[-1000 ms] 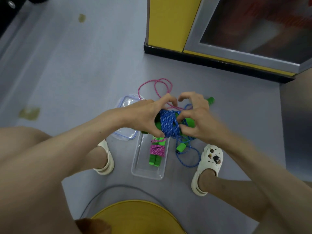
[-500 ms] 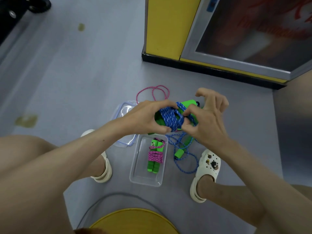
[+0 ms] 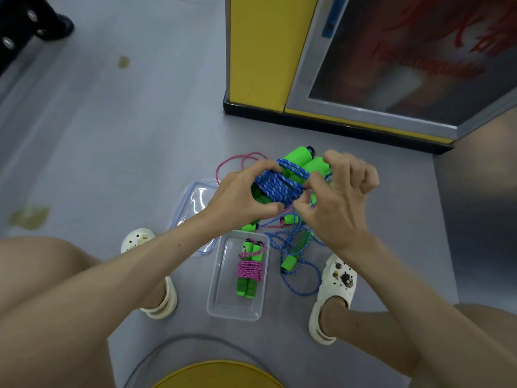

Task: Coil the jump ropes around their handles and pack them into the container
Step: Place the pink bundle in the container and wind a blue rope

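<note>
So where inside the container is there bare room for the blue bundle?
Bare strip between the pink bundle and the container's left wall, plus its near end. Crowded: loose blue rope between container and right shoe.

An indoor public or commercial room, more play hall or shop than home; which exactly cannot be told. The grey sheet floor (image 3: 112, 135) is smooth and bare, with yellowish stains at 9 o'clock (image 3: 29, 217) and 11 o'clock (image 3: 123, 62). At 1 o'clock stands a big yellow cabinet (image 3: 260, 51) on a black plinth (image 3: 307, 121), its metal-framed glass panel (image 3: 405, 65) showing blurred red lettering. Black equipment with metal fittings (image 3: 25, 26) sits at 10 o'clock, a round yellow stool (image 3: 218, 373) at 6 o'clock. The clear container (image 3: 223, 309) lies straight on the floor.
</note>
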Demonstrator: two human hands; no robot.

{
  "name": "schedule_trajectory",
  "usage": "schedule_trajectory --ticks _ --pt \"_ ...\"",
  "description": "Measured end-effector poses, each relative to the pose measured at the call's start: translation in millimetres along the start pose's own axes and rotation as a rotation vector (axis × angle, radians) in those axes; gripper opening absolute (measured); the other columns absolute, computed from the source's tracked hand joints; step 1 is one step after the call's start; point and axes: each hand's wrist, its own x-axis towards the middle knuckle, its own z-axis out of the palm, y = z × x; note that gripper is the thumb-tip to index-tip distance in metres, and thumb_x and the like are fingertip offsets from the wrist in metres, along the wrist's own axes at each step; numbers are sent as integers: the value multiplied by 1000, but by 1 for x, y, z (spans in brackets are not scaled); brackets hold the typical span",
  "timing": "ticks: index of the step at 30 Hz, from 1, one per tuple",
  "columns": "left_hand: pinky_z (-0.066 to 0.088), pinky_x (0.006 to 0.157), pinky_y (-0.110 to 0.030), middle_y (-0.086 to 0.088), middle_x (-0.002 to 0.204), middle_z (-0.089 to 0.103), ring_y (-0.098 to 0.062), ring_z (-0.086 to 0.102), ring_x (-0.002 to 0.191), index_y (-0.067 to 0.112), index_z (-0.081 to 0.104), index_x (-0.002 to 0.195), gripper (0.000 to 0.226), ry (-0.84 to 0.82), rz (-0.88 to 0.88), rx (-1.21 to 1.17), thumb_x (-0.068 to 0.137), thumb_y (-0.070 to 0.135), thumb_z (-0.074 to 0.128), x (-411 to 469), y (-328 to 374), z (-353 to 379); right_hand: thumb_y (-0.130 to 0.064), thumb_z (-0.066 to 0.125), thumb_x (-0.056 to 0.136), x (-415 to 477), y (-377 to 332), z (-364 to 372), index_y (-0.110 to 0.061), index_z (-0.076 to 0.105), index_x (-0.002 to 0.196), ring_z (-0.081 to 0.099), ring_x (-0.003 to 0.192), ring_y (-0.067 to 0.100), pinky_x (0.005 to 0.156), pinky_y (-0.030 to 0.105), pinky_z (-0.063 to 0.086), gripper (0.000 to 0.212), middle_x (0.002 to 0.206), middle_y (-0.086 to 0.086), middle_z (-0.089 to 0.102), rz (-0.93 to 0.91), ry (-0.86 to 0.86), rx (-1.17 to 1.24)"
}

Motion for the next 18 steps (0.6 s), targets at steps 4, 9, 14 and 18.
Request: schedule_trajectory --ticks 4,9,14,18 --pt "56 76 -28 2 100 66 -10 66 87 32 54 112 53 32 -34 -86 67 22 82 6 1 2 -17 64 58 2 8 1 -12 59 61 34 102 22 83 36 20 8 111 3 34 110 -31 37" --pt "57 73 -22 3 102 65 -9 66 89 35 53 111 53 2 -60 -110 68 21 82 8 5 5 -15 70 58 -5 14 2 -13 63 63 33 104 20 83 38 22 9 112 2 34 230 -66 123" --pt "51 65 -14 10 98 61 -4 63 81 34 53 107 47 20 -144 -227 73 15 80 11 7 -11 -17 71 59 -7 37 -3 -16 64 65 35 108 21 88 30 13 9 113 6 40 442 -177 148" --pt "54 65 -18 4 101 63 -9 65 84 33 53 109 48 -11 -169 -192 73 17 80 7 2 -12 -19 65 63 -3 24 -4 -19 64 69 37 101 14 85 27 12 6 106 5 49 437 -209 276"
